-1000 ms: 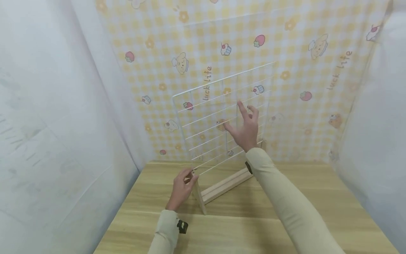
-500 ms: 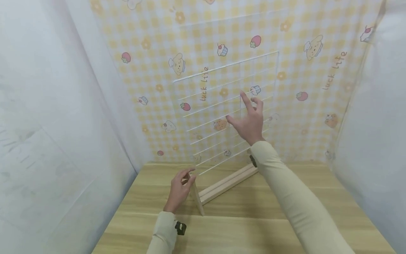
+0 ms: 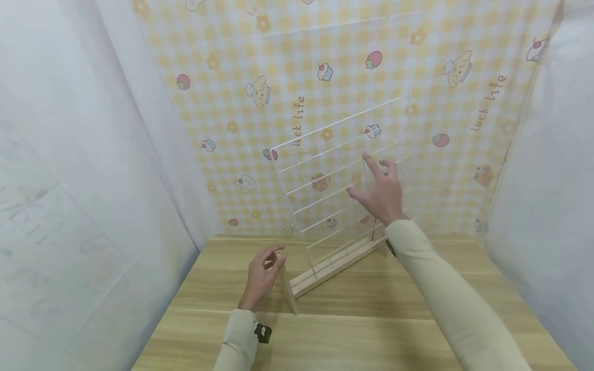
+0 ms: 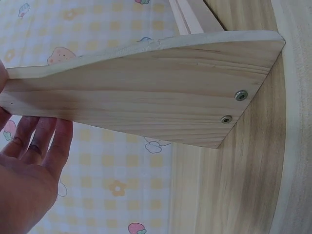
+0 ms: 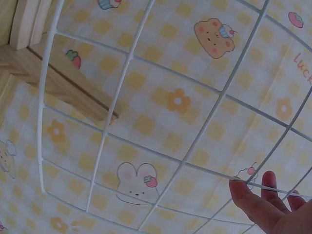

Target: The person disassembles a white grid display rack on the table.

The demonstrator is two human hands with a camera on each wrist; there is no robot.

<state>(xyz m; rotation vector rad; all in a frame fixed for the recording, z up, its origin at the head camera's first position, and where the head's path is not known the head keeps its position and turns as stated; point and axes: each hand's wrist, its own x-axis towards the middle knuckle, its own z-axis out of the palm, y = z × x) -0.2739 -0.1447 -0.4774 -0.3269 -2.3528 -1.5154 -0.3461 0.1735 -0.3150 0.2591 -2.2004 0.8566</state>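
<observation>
A white wire grid (image 3: pixel 339 123) stands tilted above a wooden stand (image 3: pixel 334 268) in the head view, its lower wires at the stand's slotted crossbar. My right hand (image 3: pixel 382 196) holds the grid near its middle right, thumb and fingers at the wires, as the right wrist view shows by the thumb (image 5: pixel 253 200). With thumb and fingers my left hand (image 3: pixel 261 278) grips the upper end of the stand's left side board (image 4: pixel 146 87), which bears two metal bolts. Whether the grid's lower edge sits fully in the groove I cannot tell.
The stand rests on a wood-grain table (image 3: pixel 352 335). Behind it hangs a yellow checked cloth (image 3: pixel 185 31) with cartoon prints. White sheets (image 3: pixel 69 206) close off both sides. The stand's right side board (image 5: pixel 73 92) shows past the grid.
The grid first rose and moved right, then came down toward the stand's crossbar with my right hand. My left hand has stayed at the left side board.
</observation>
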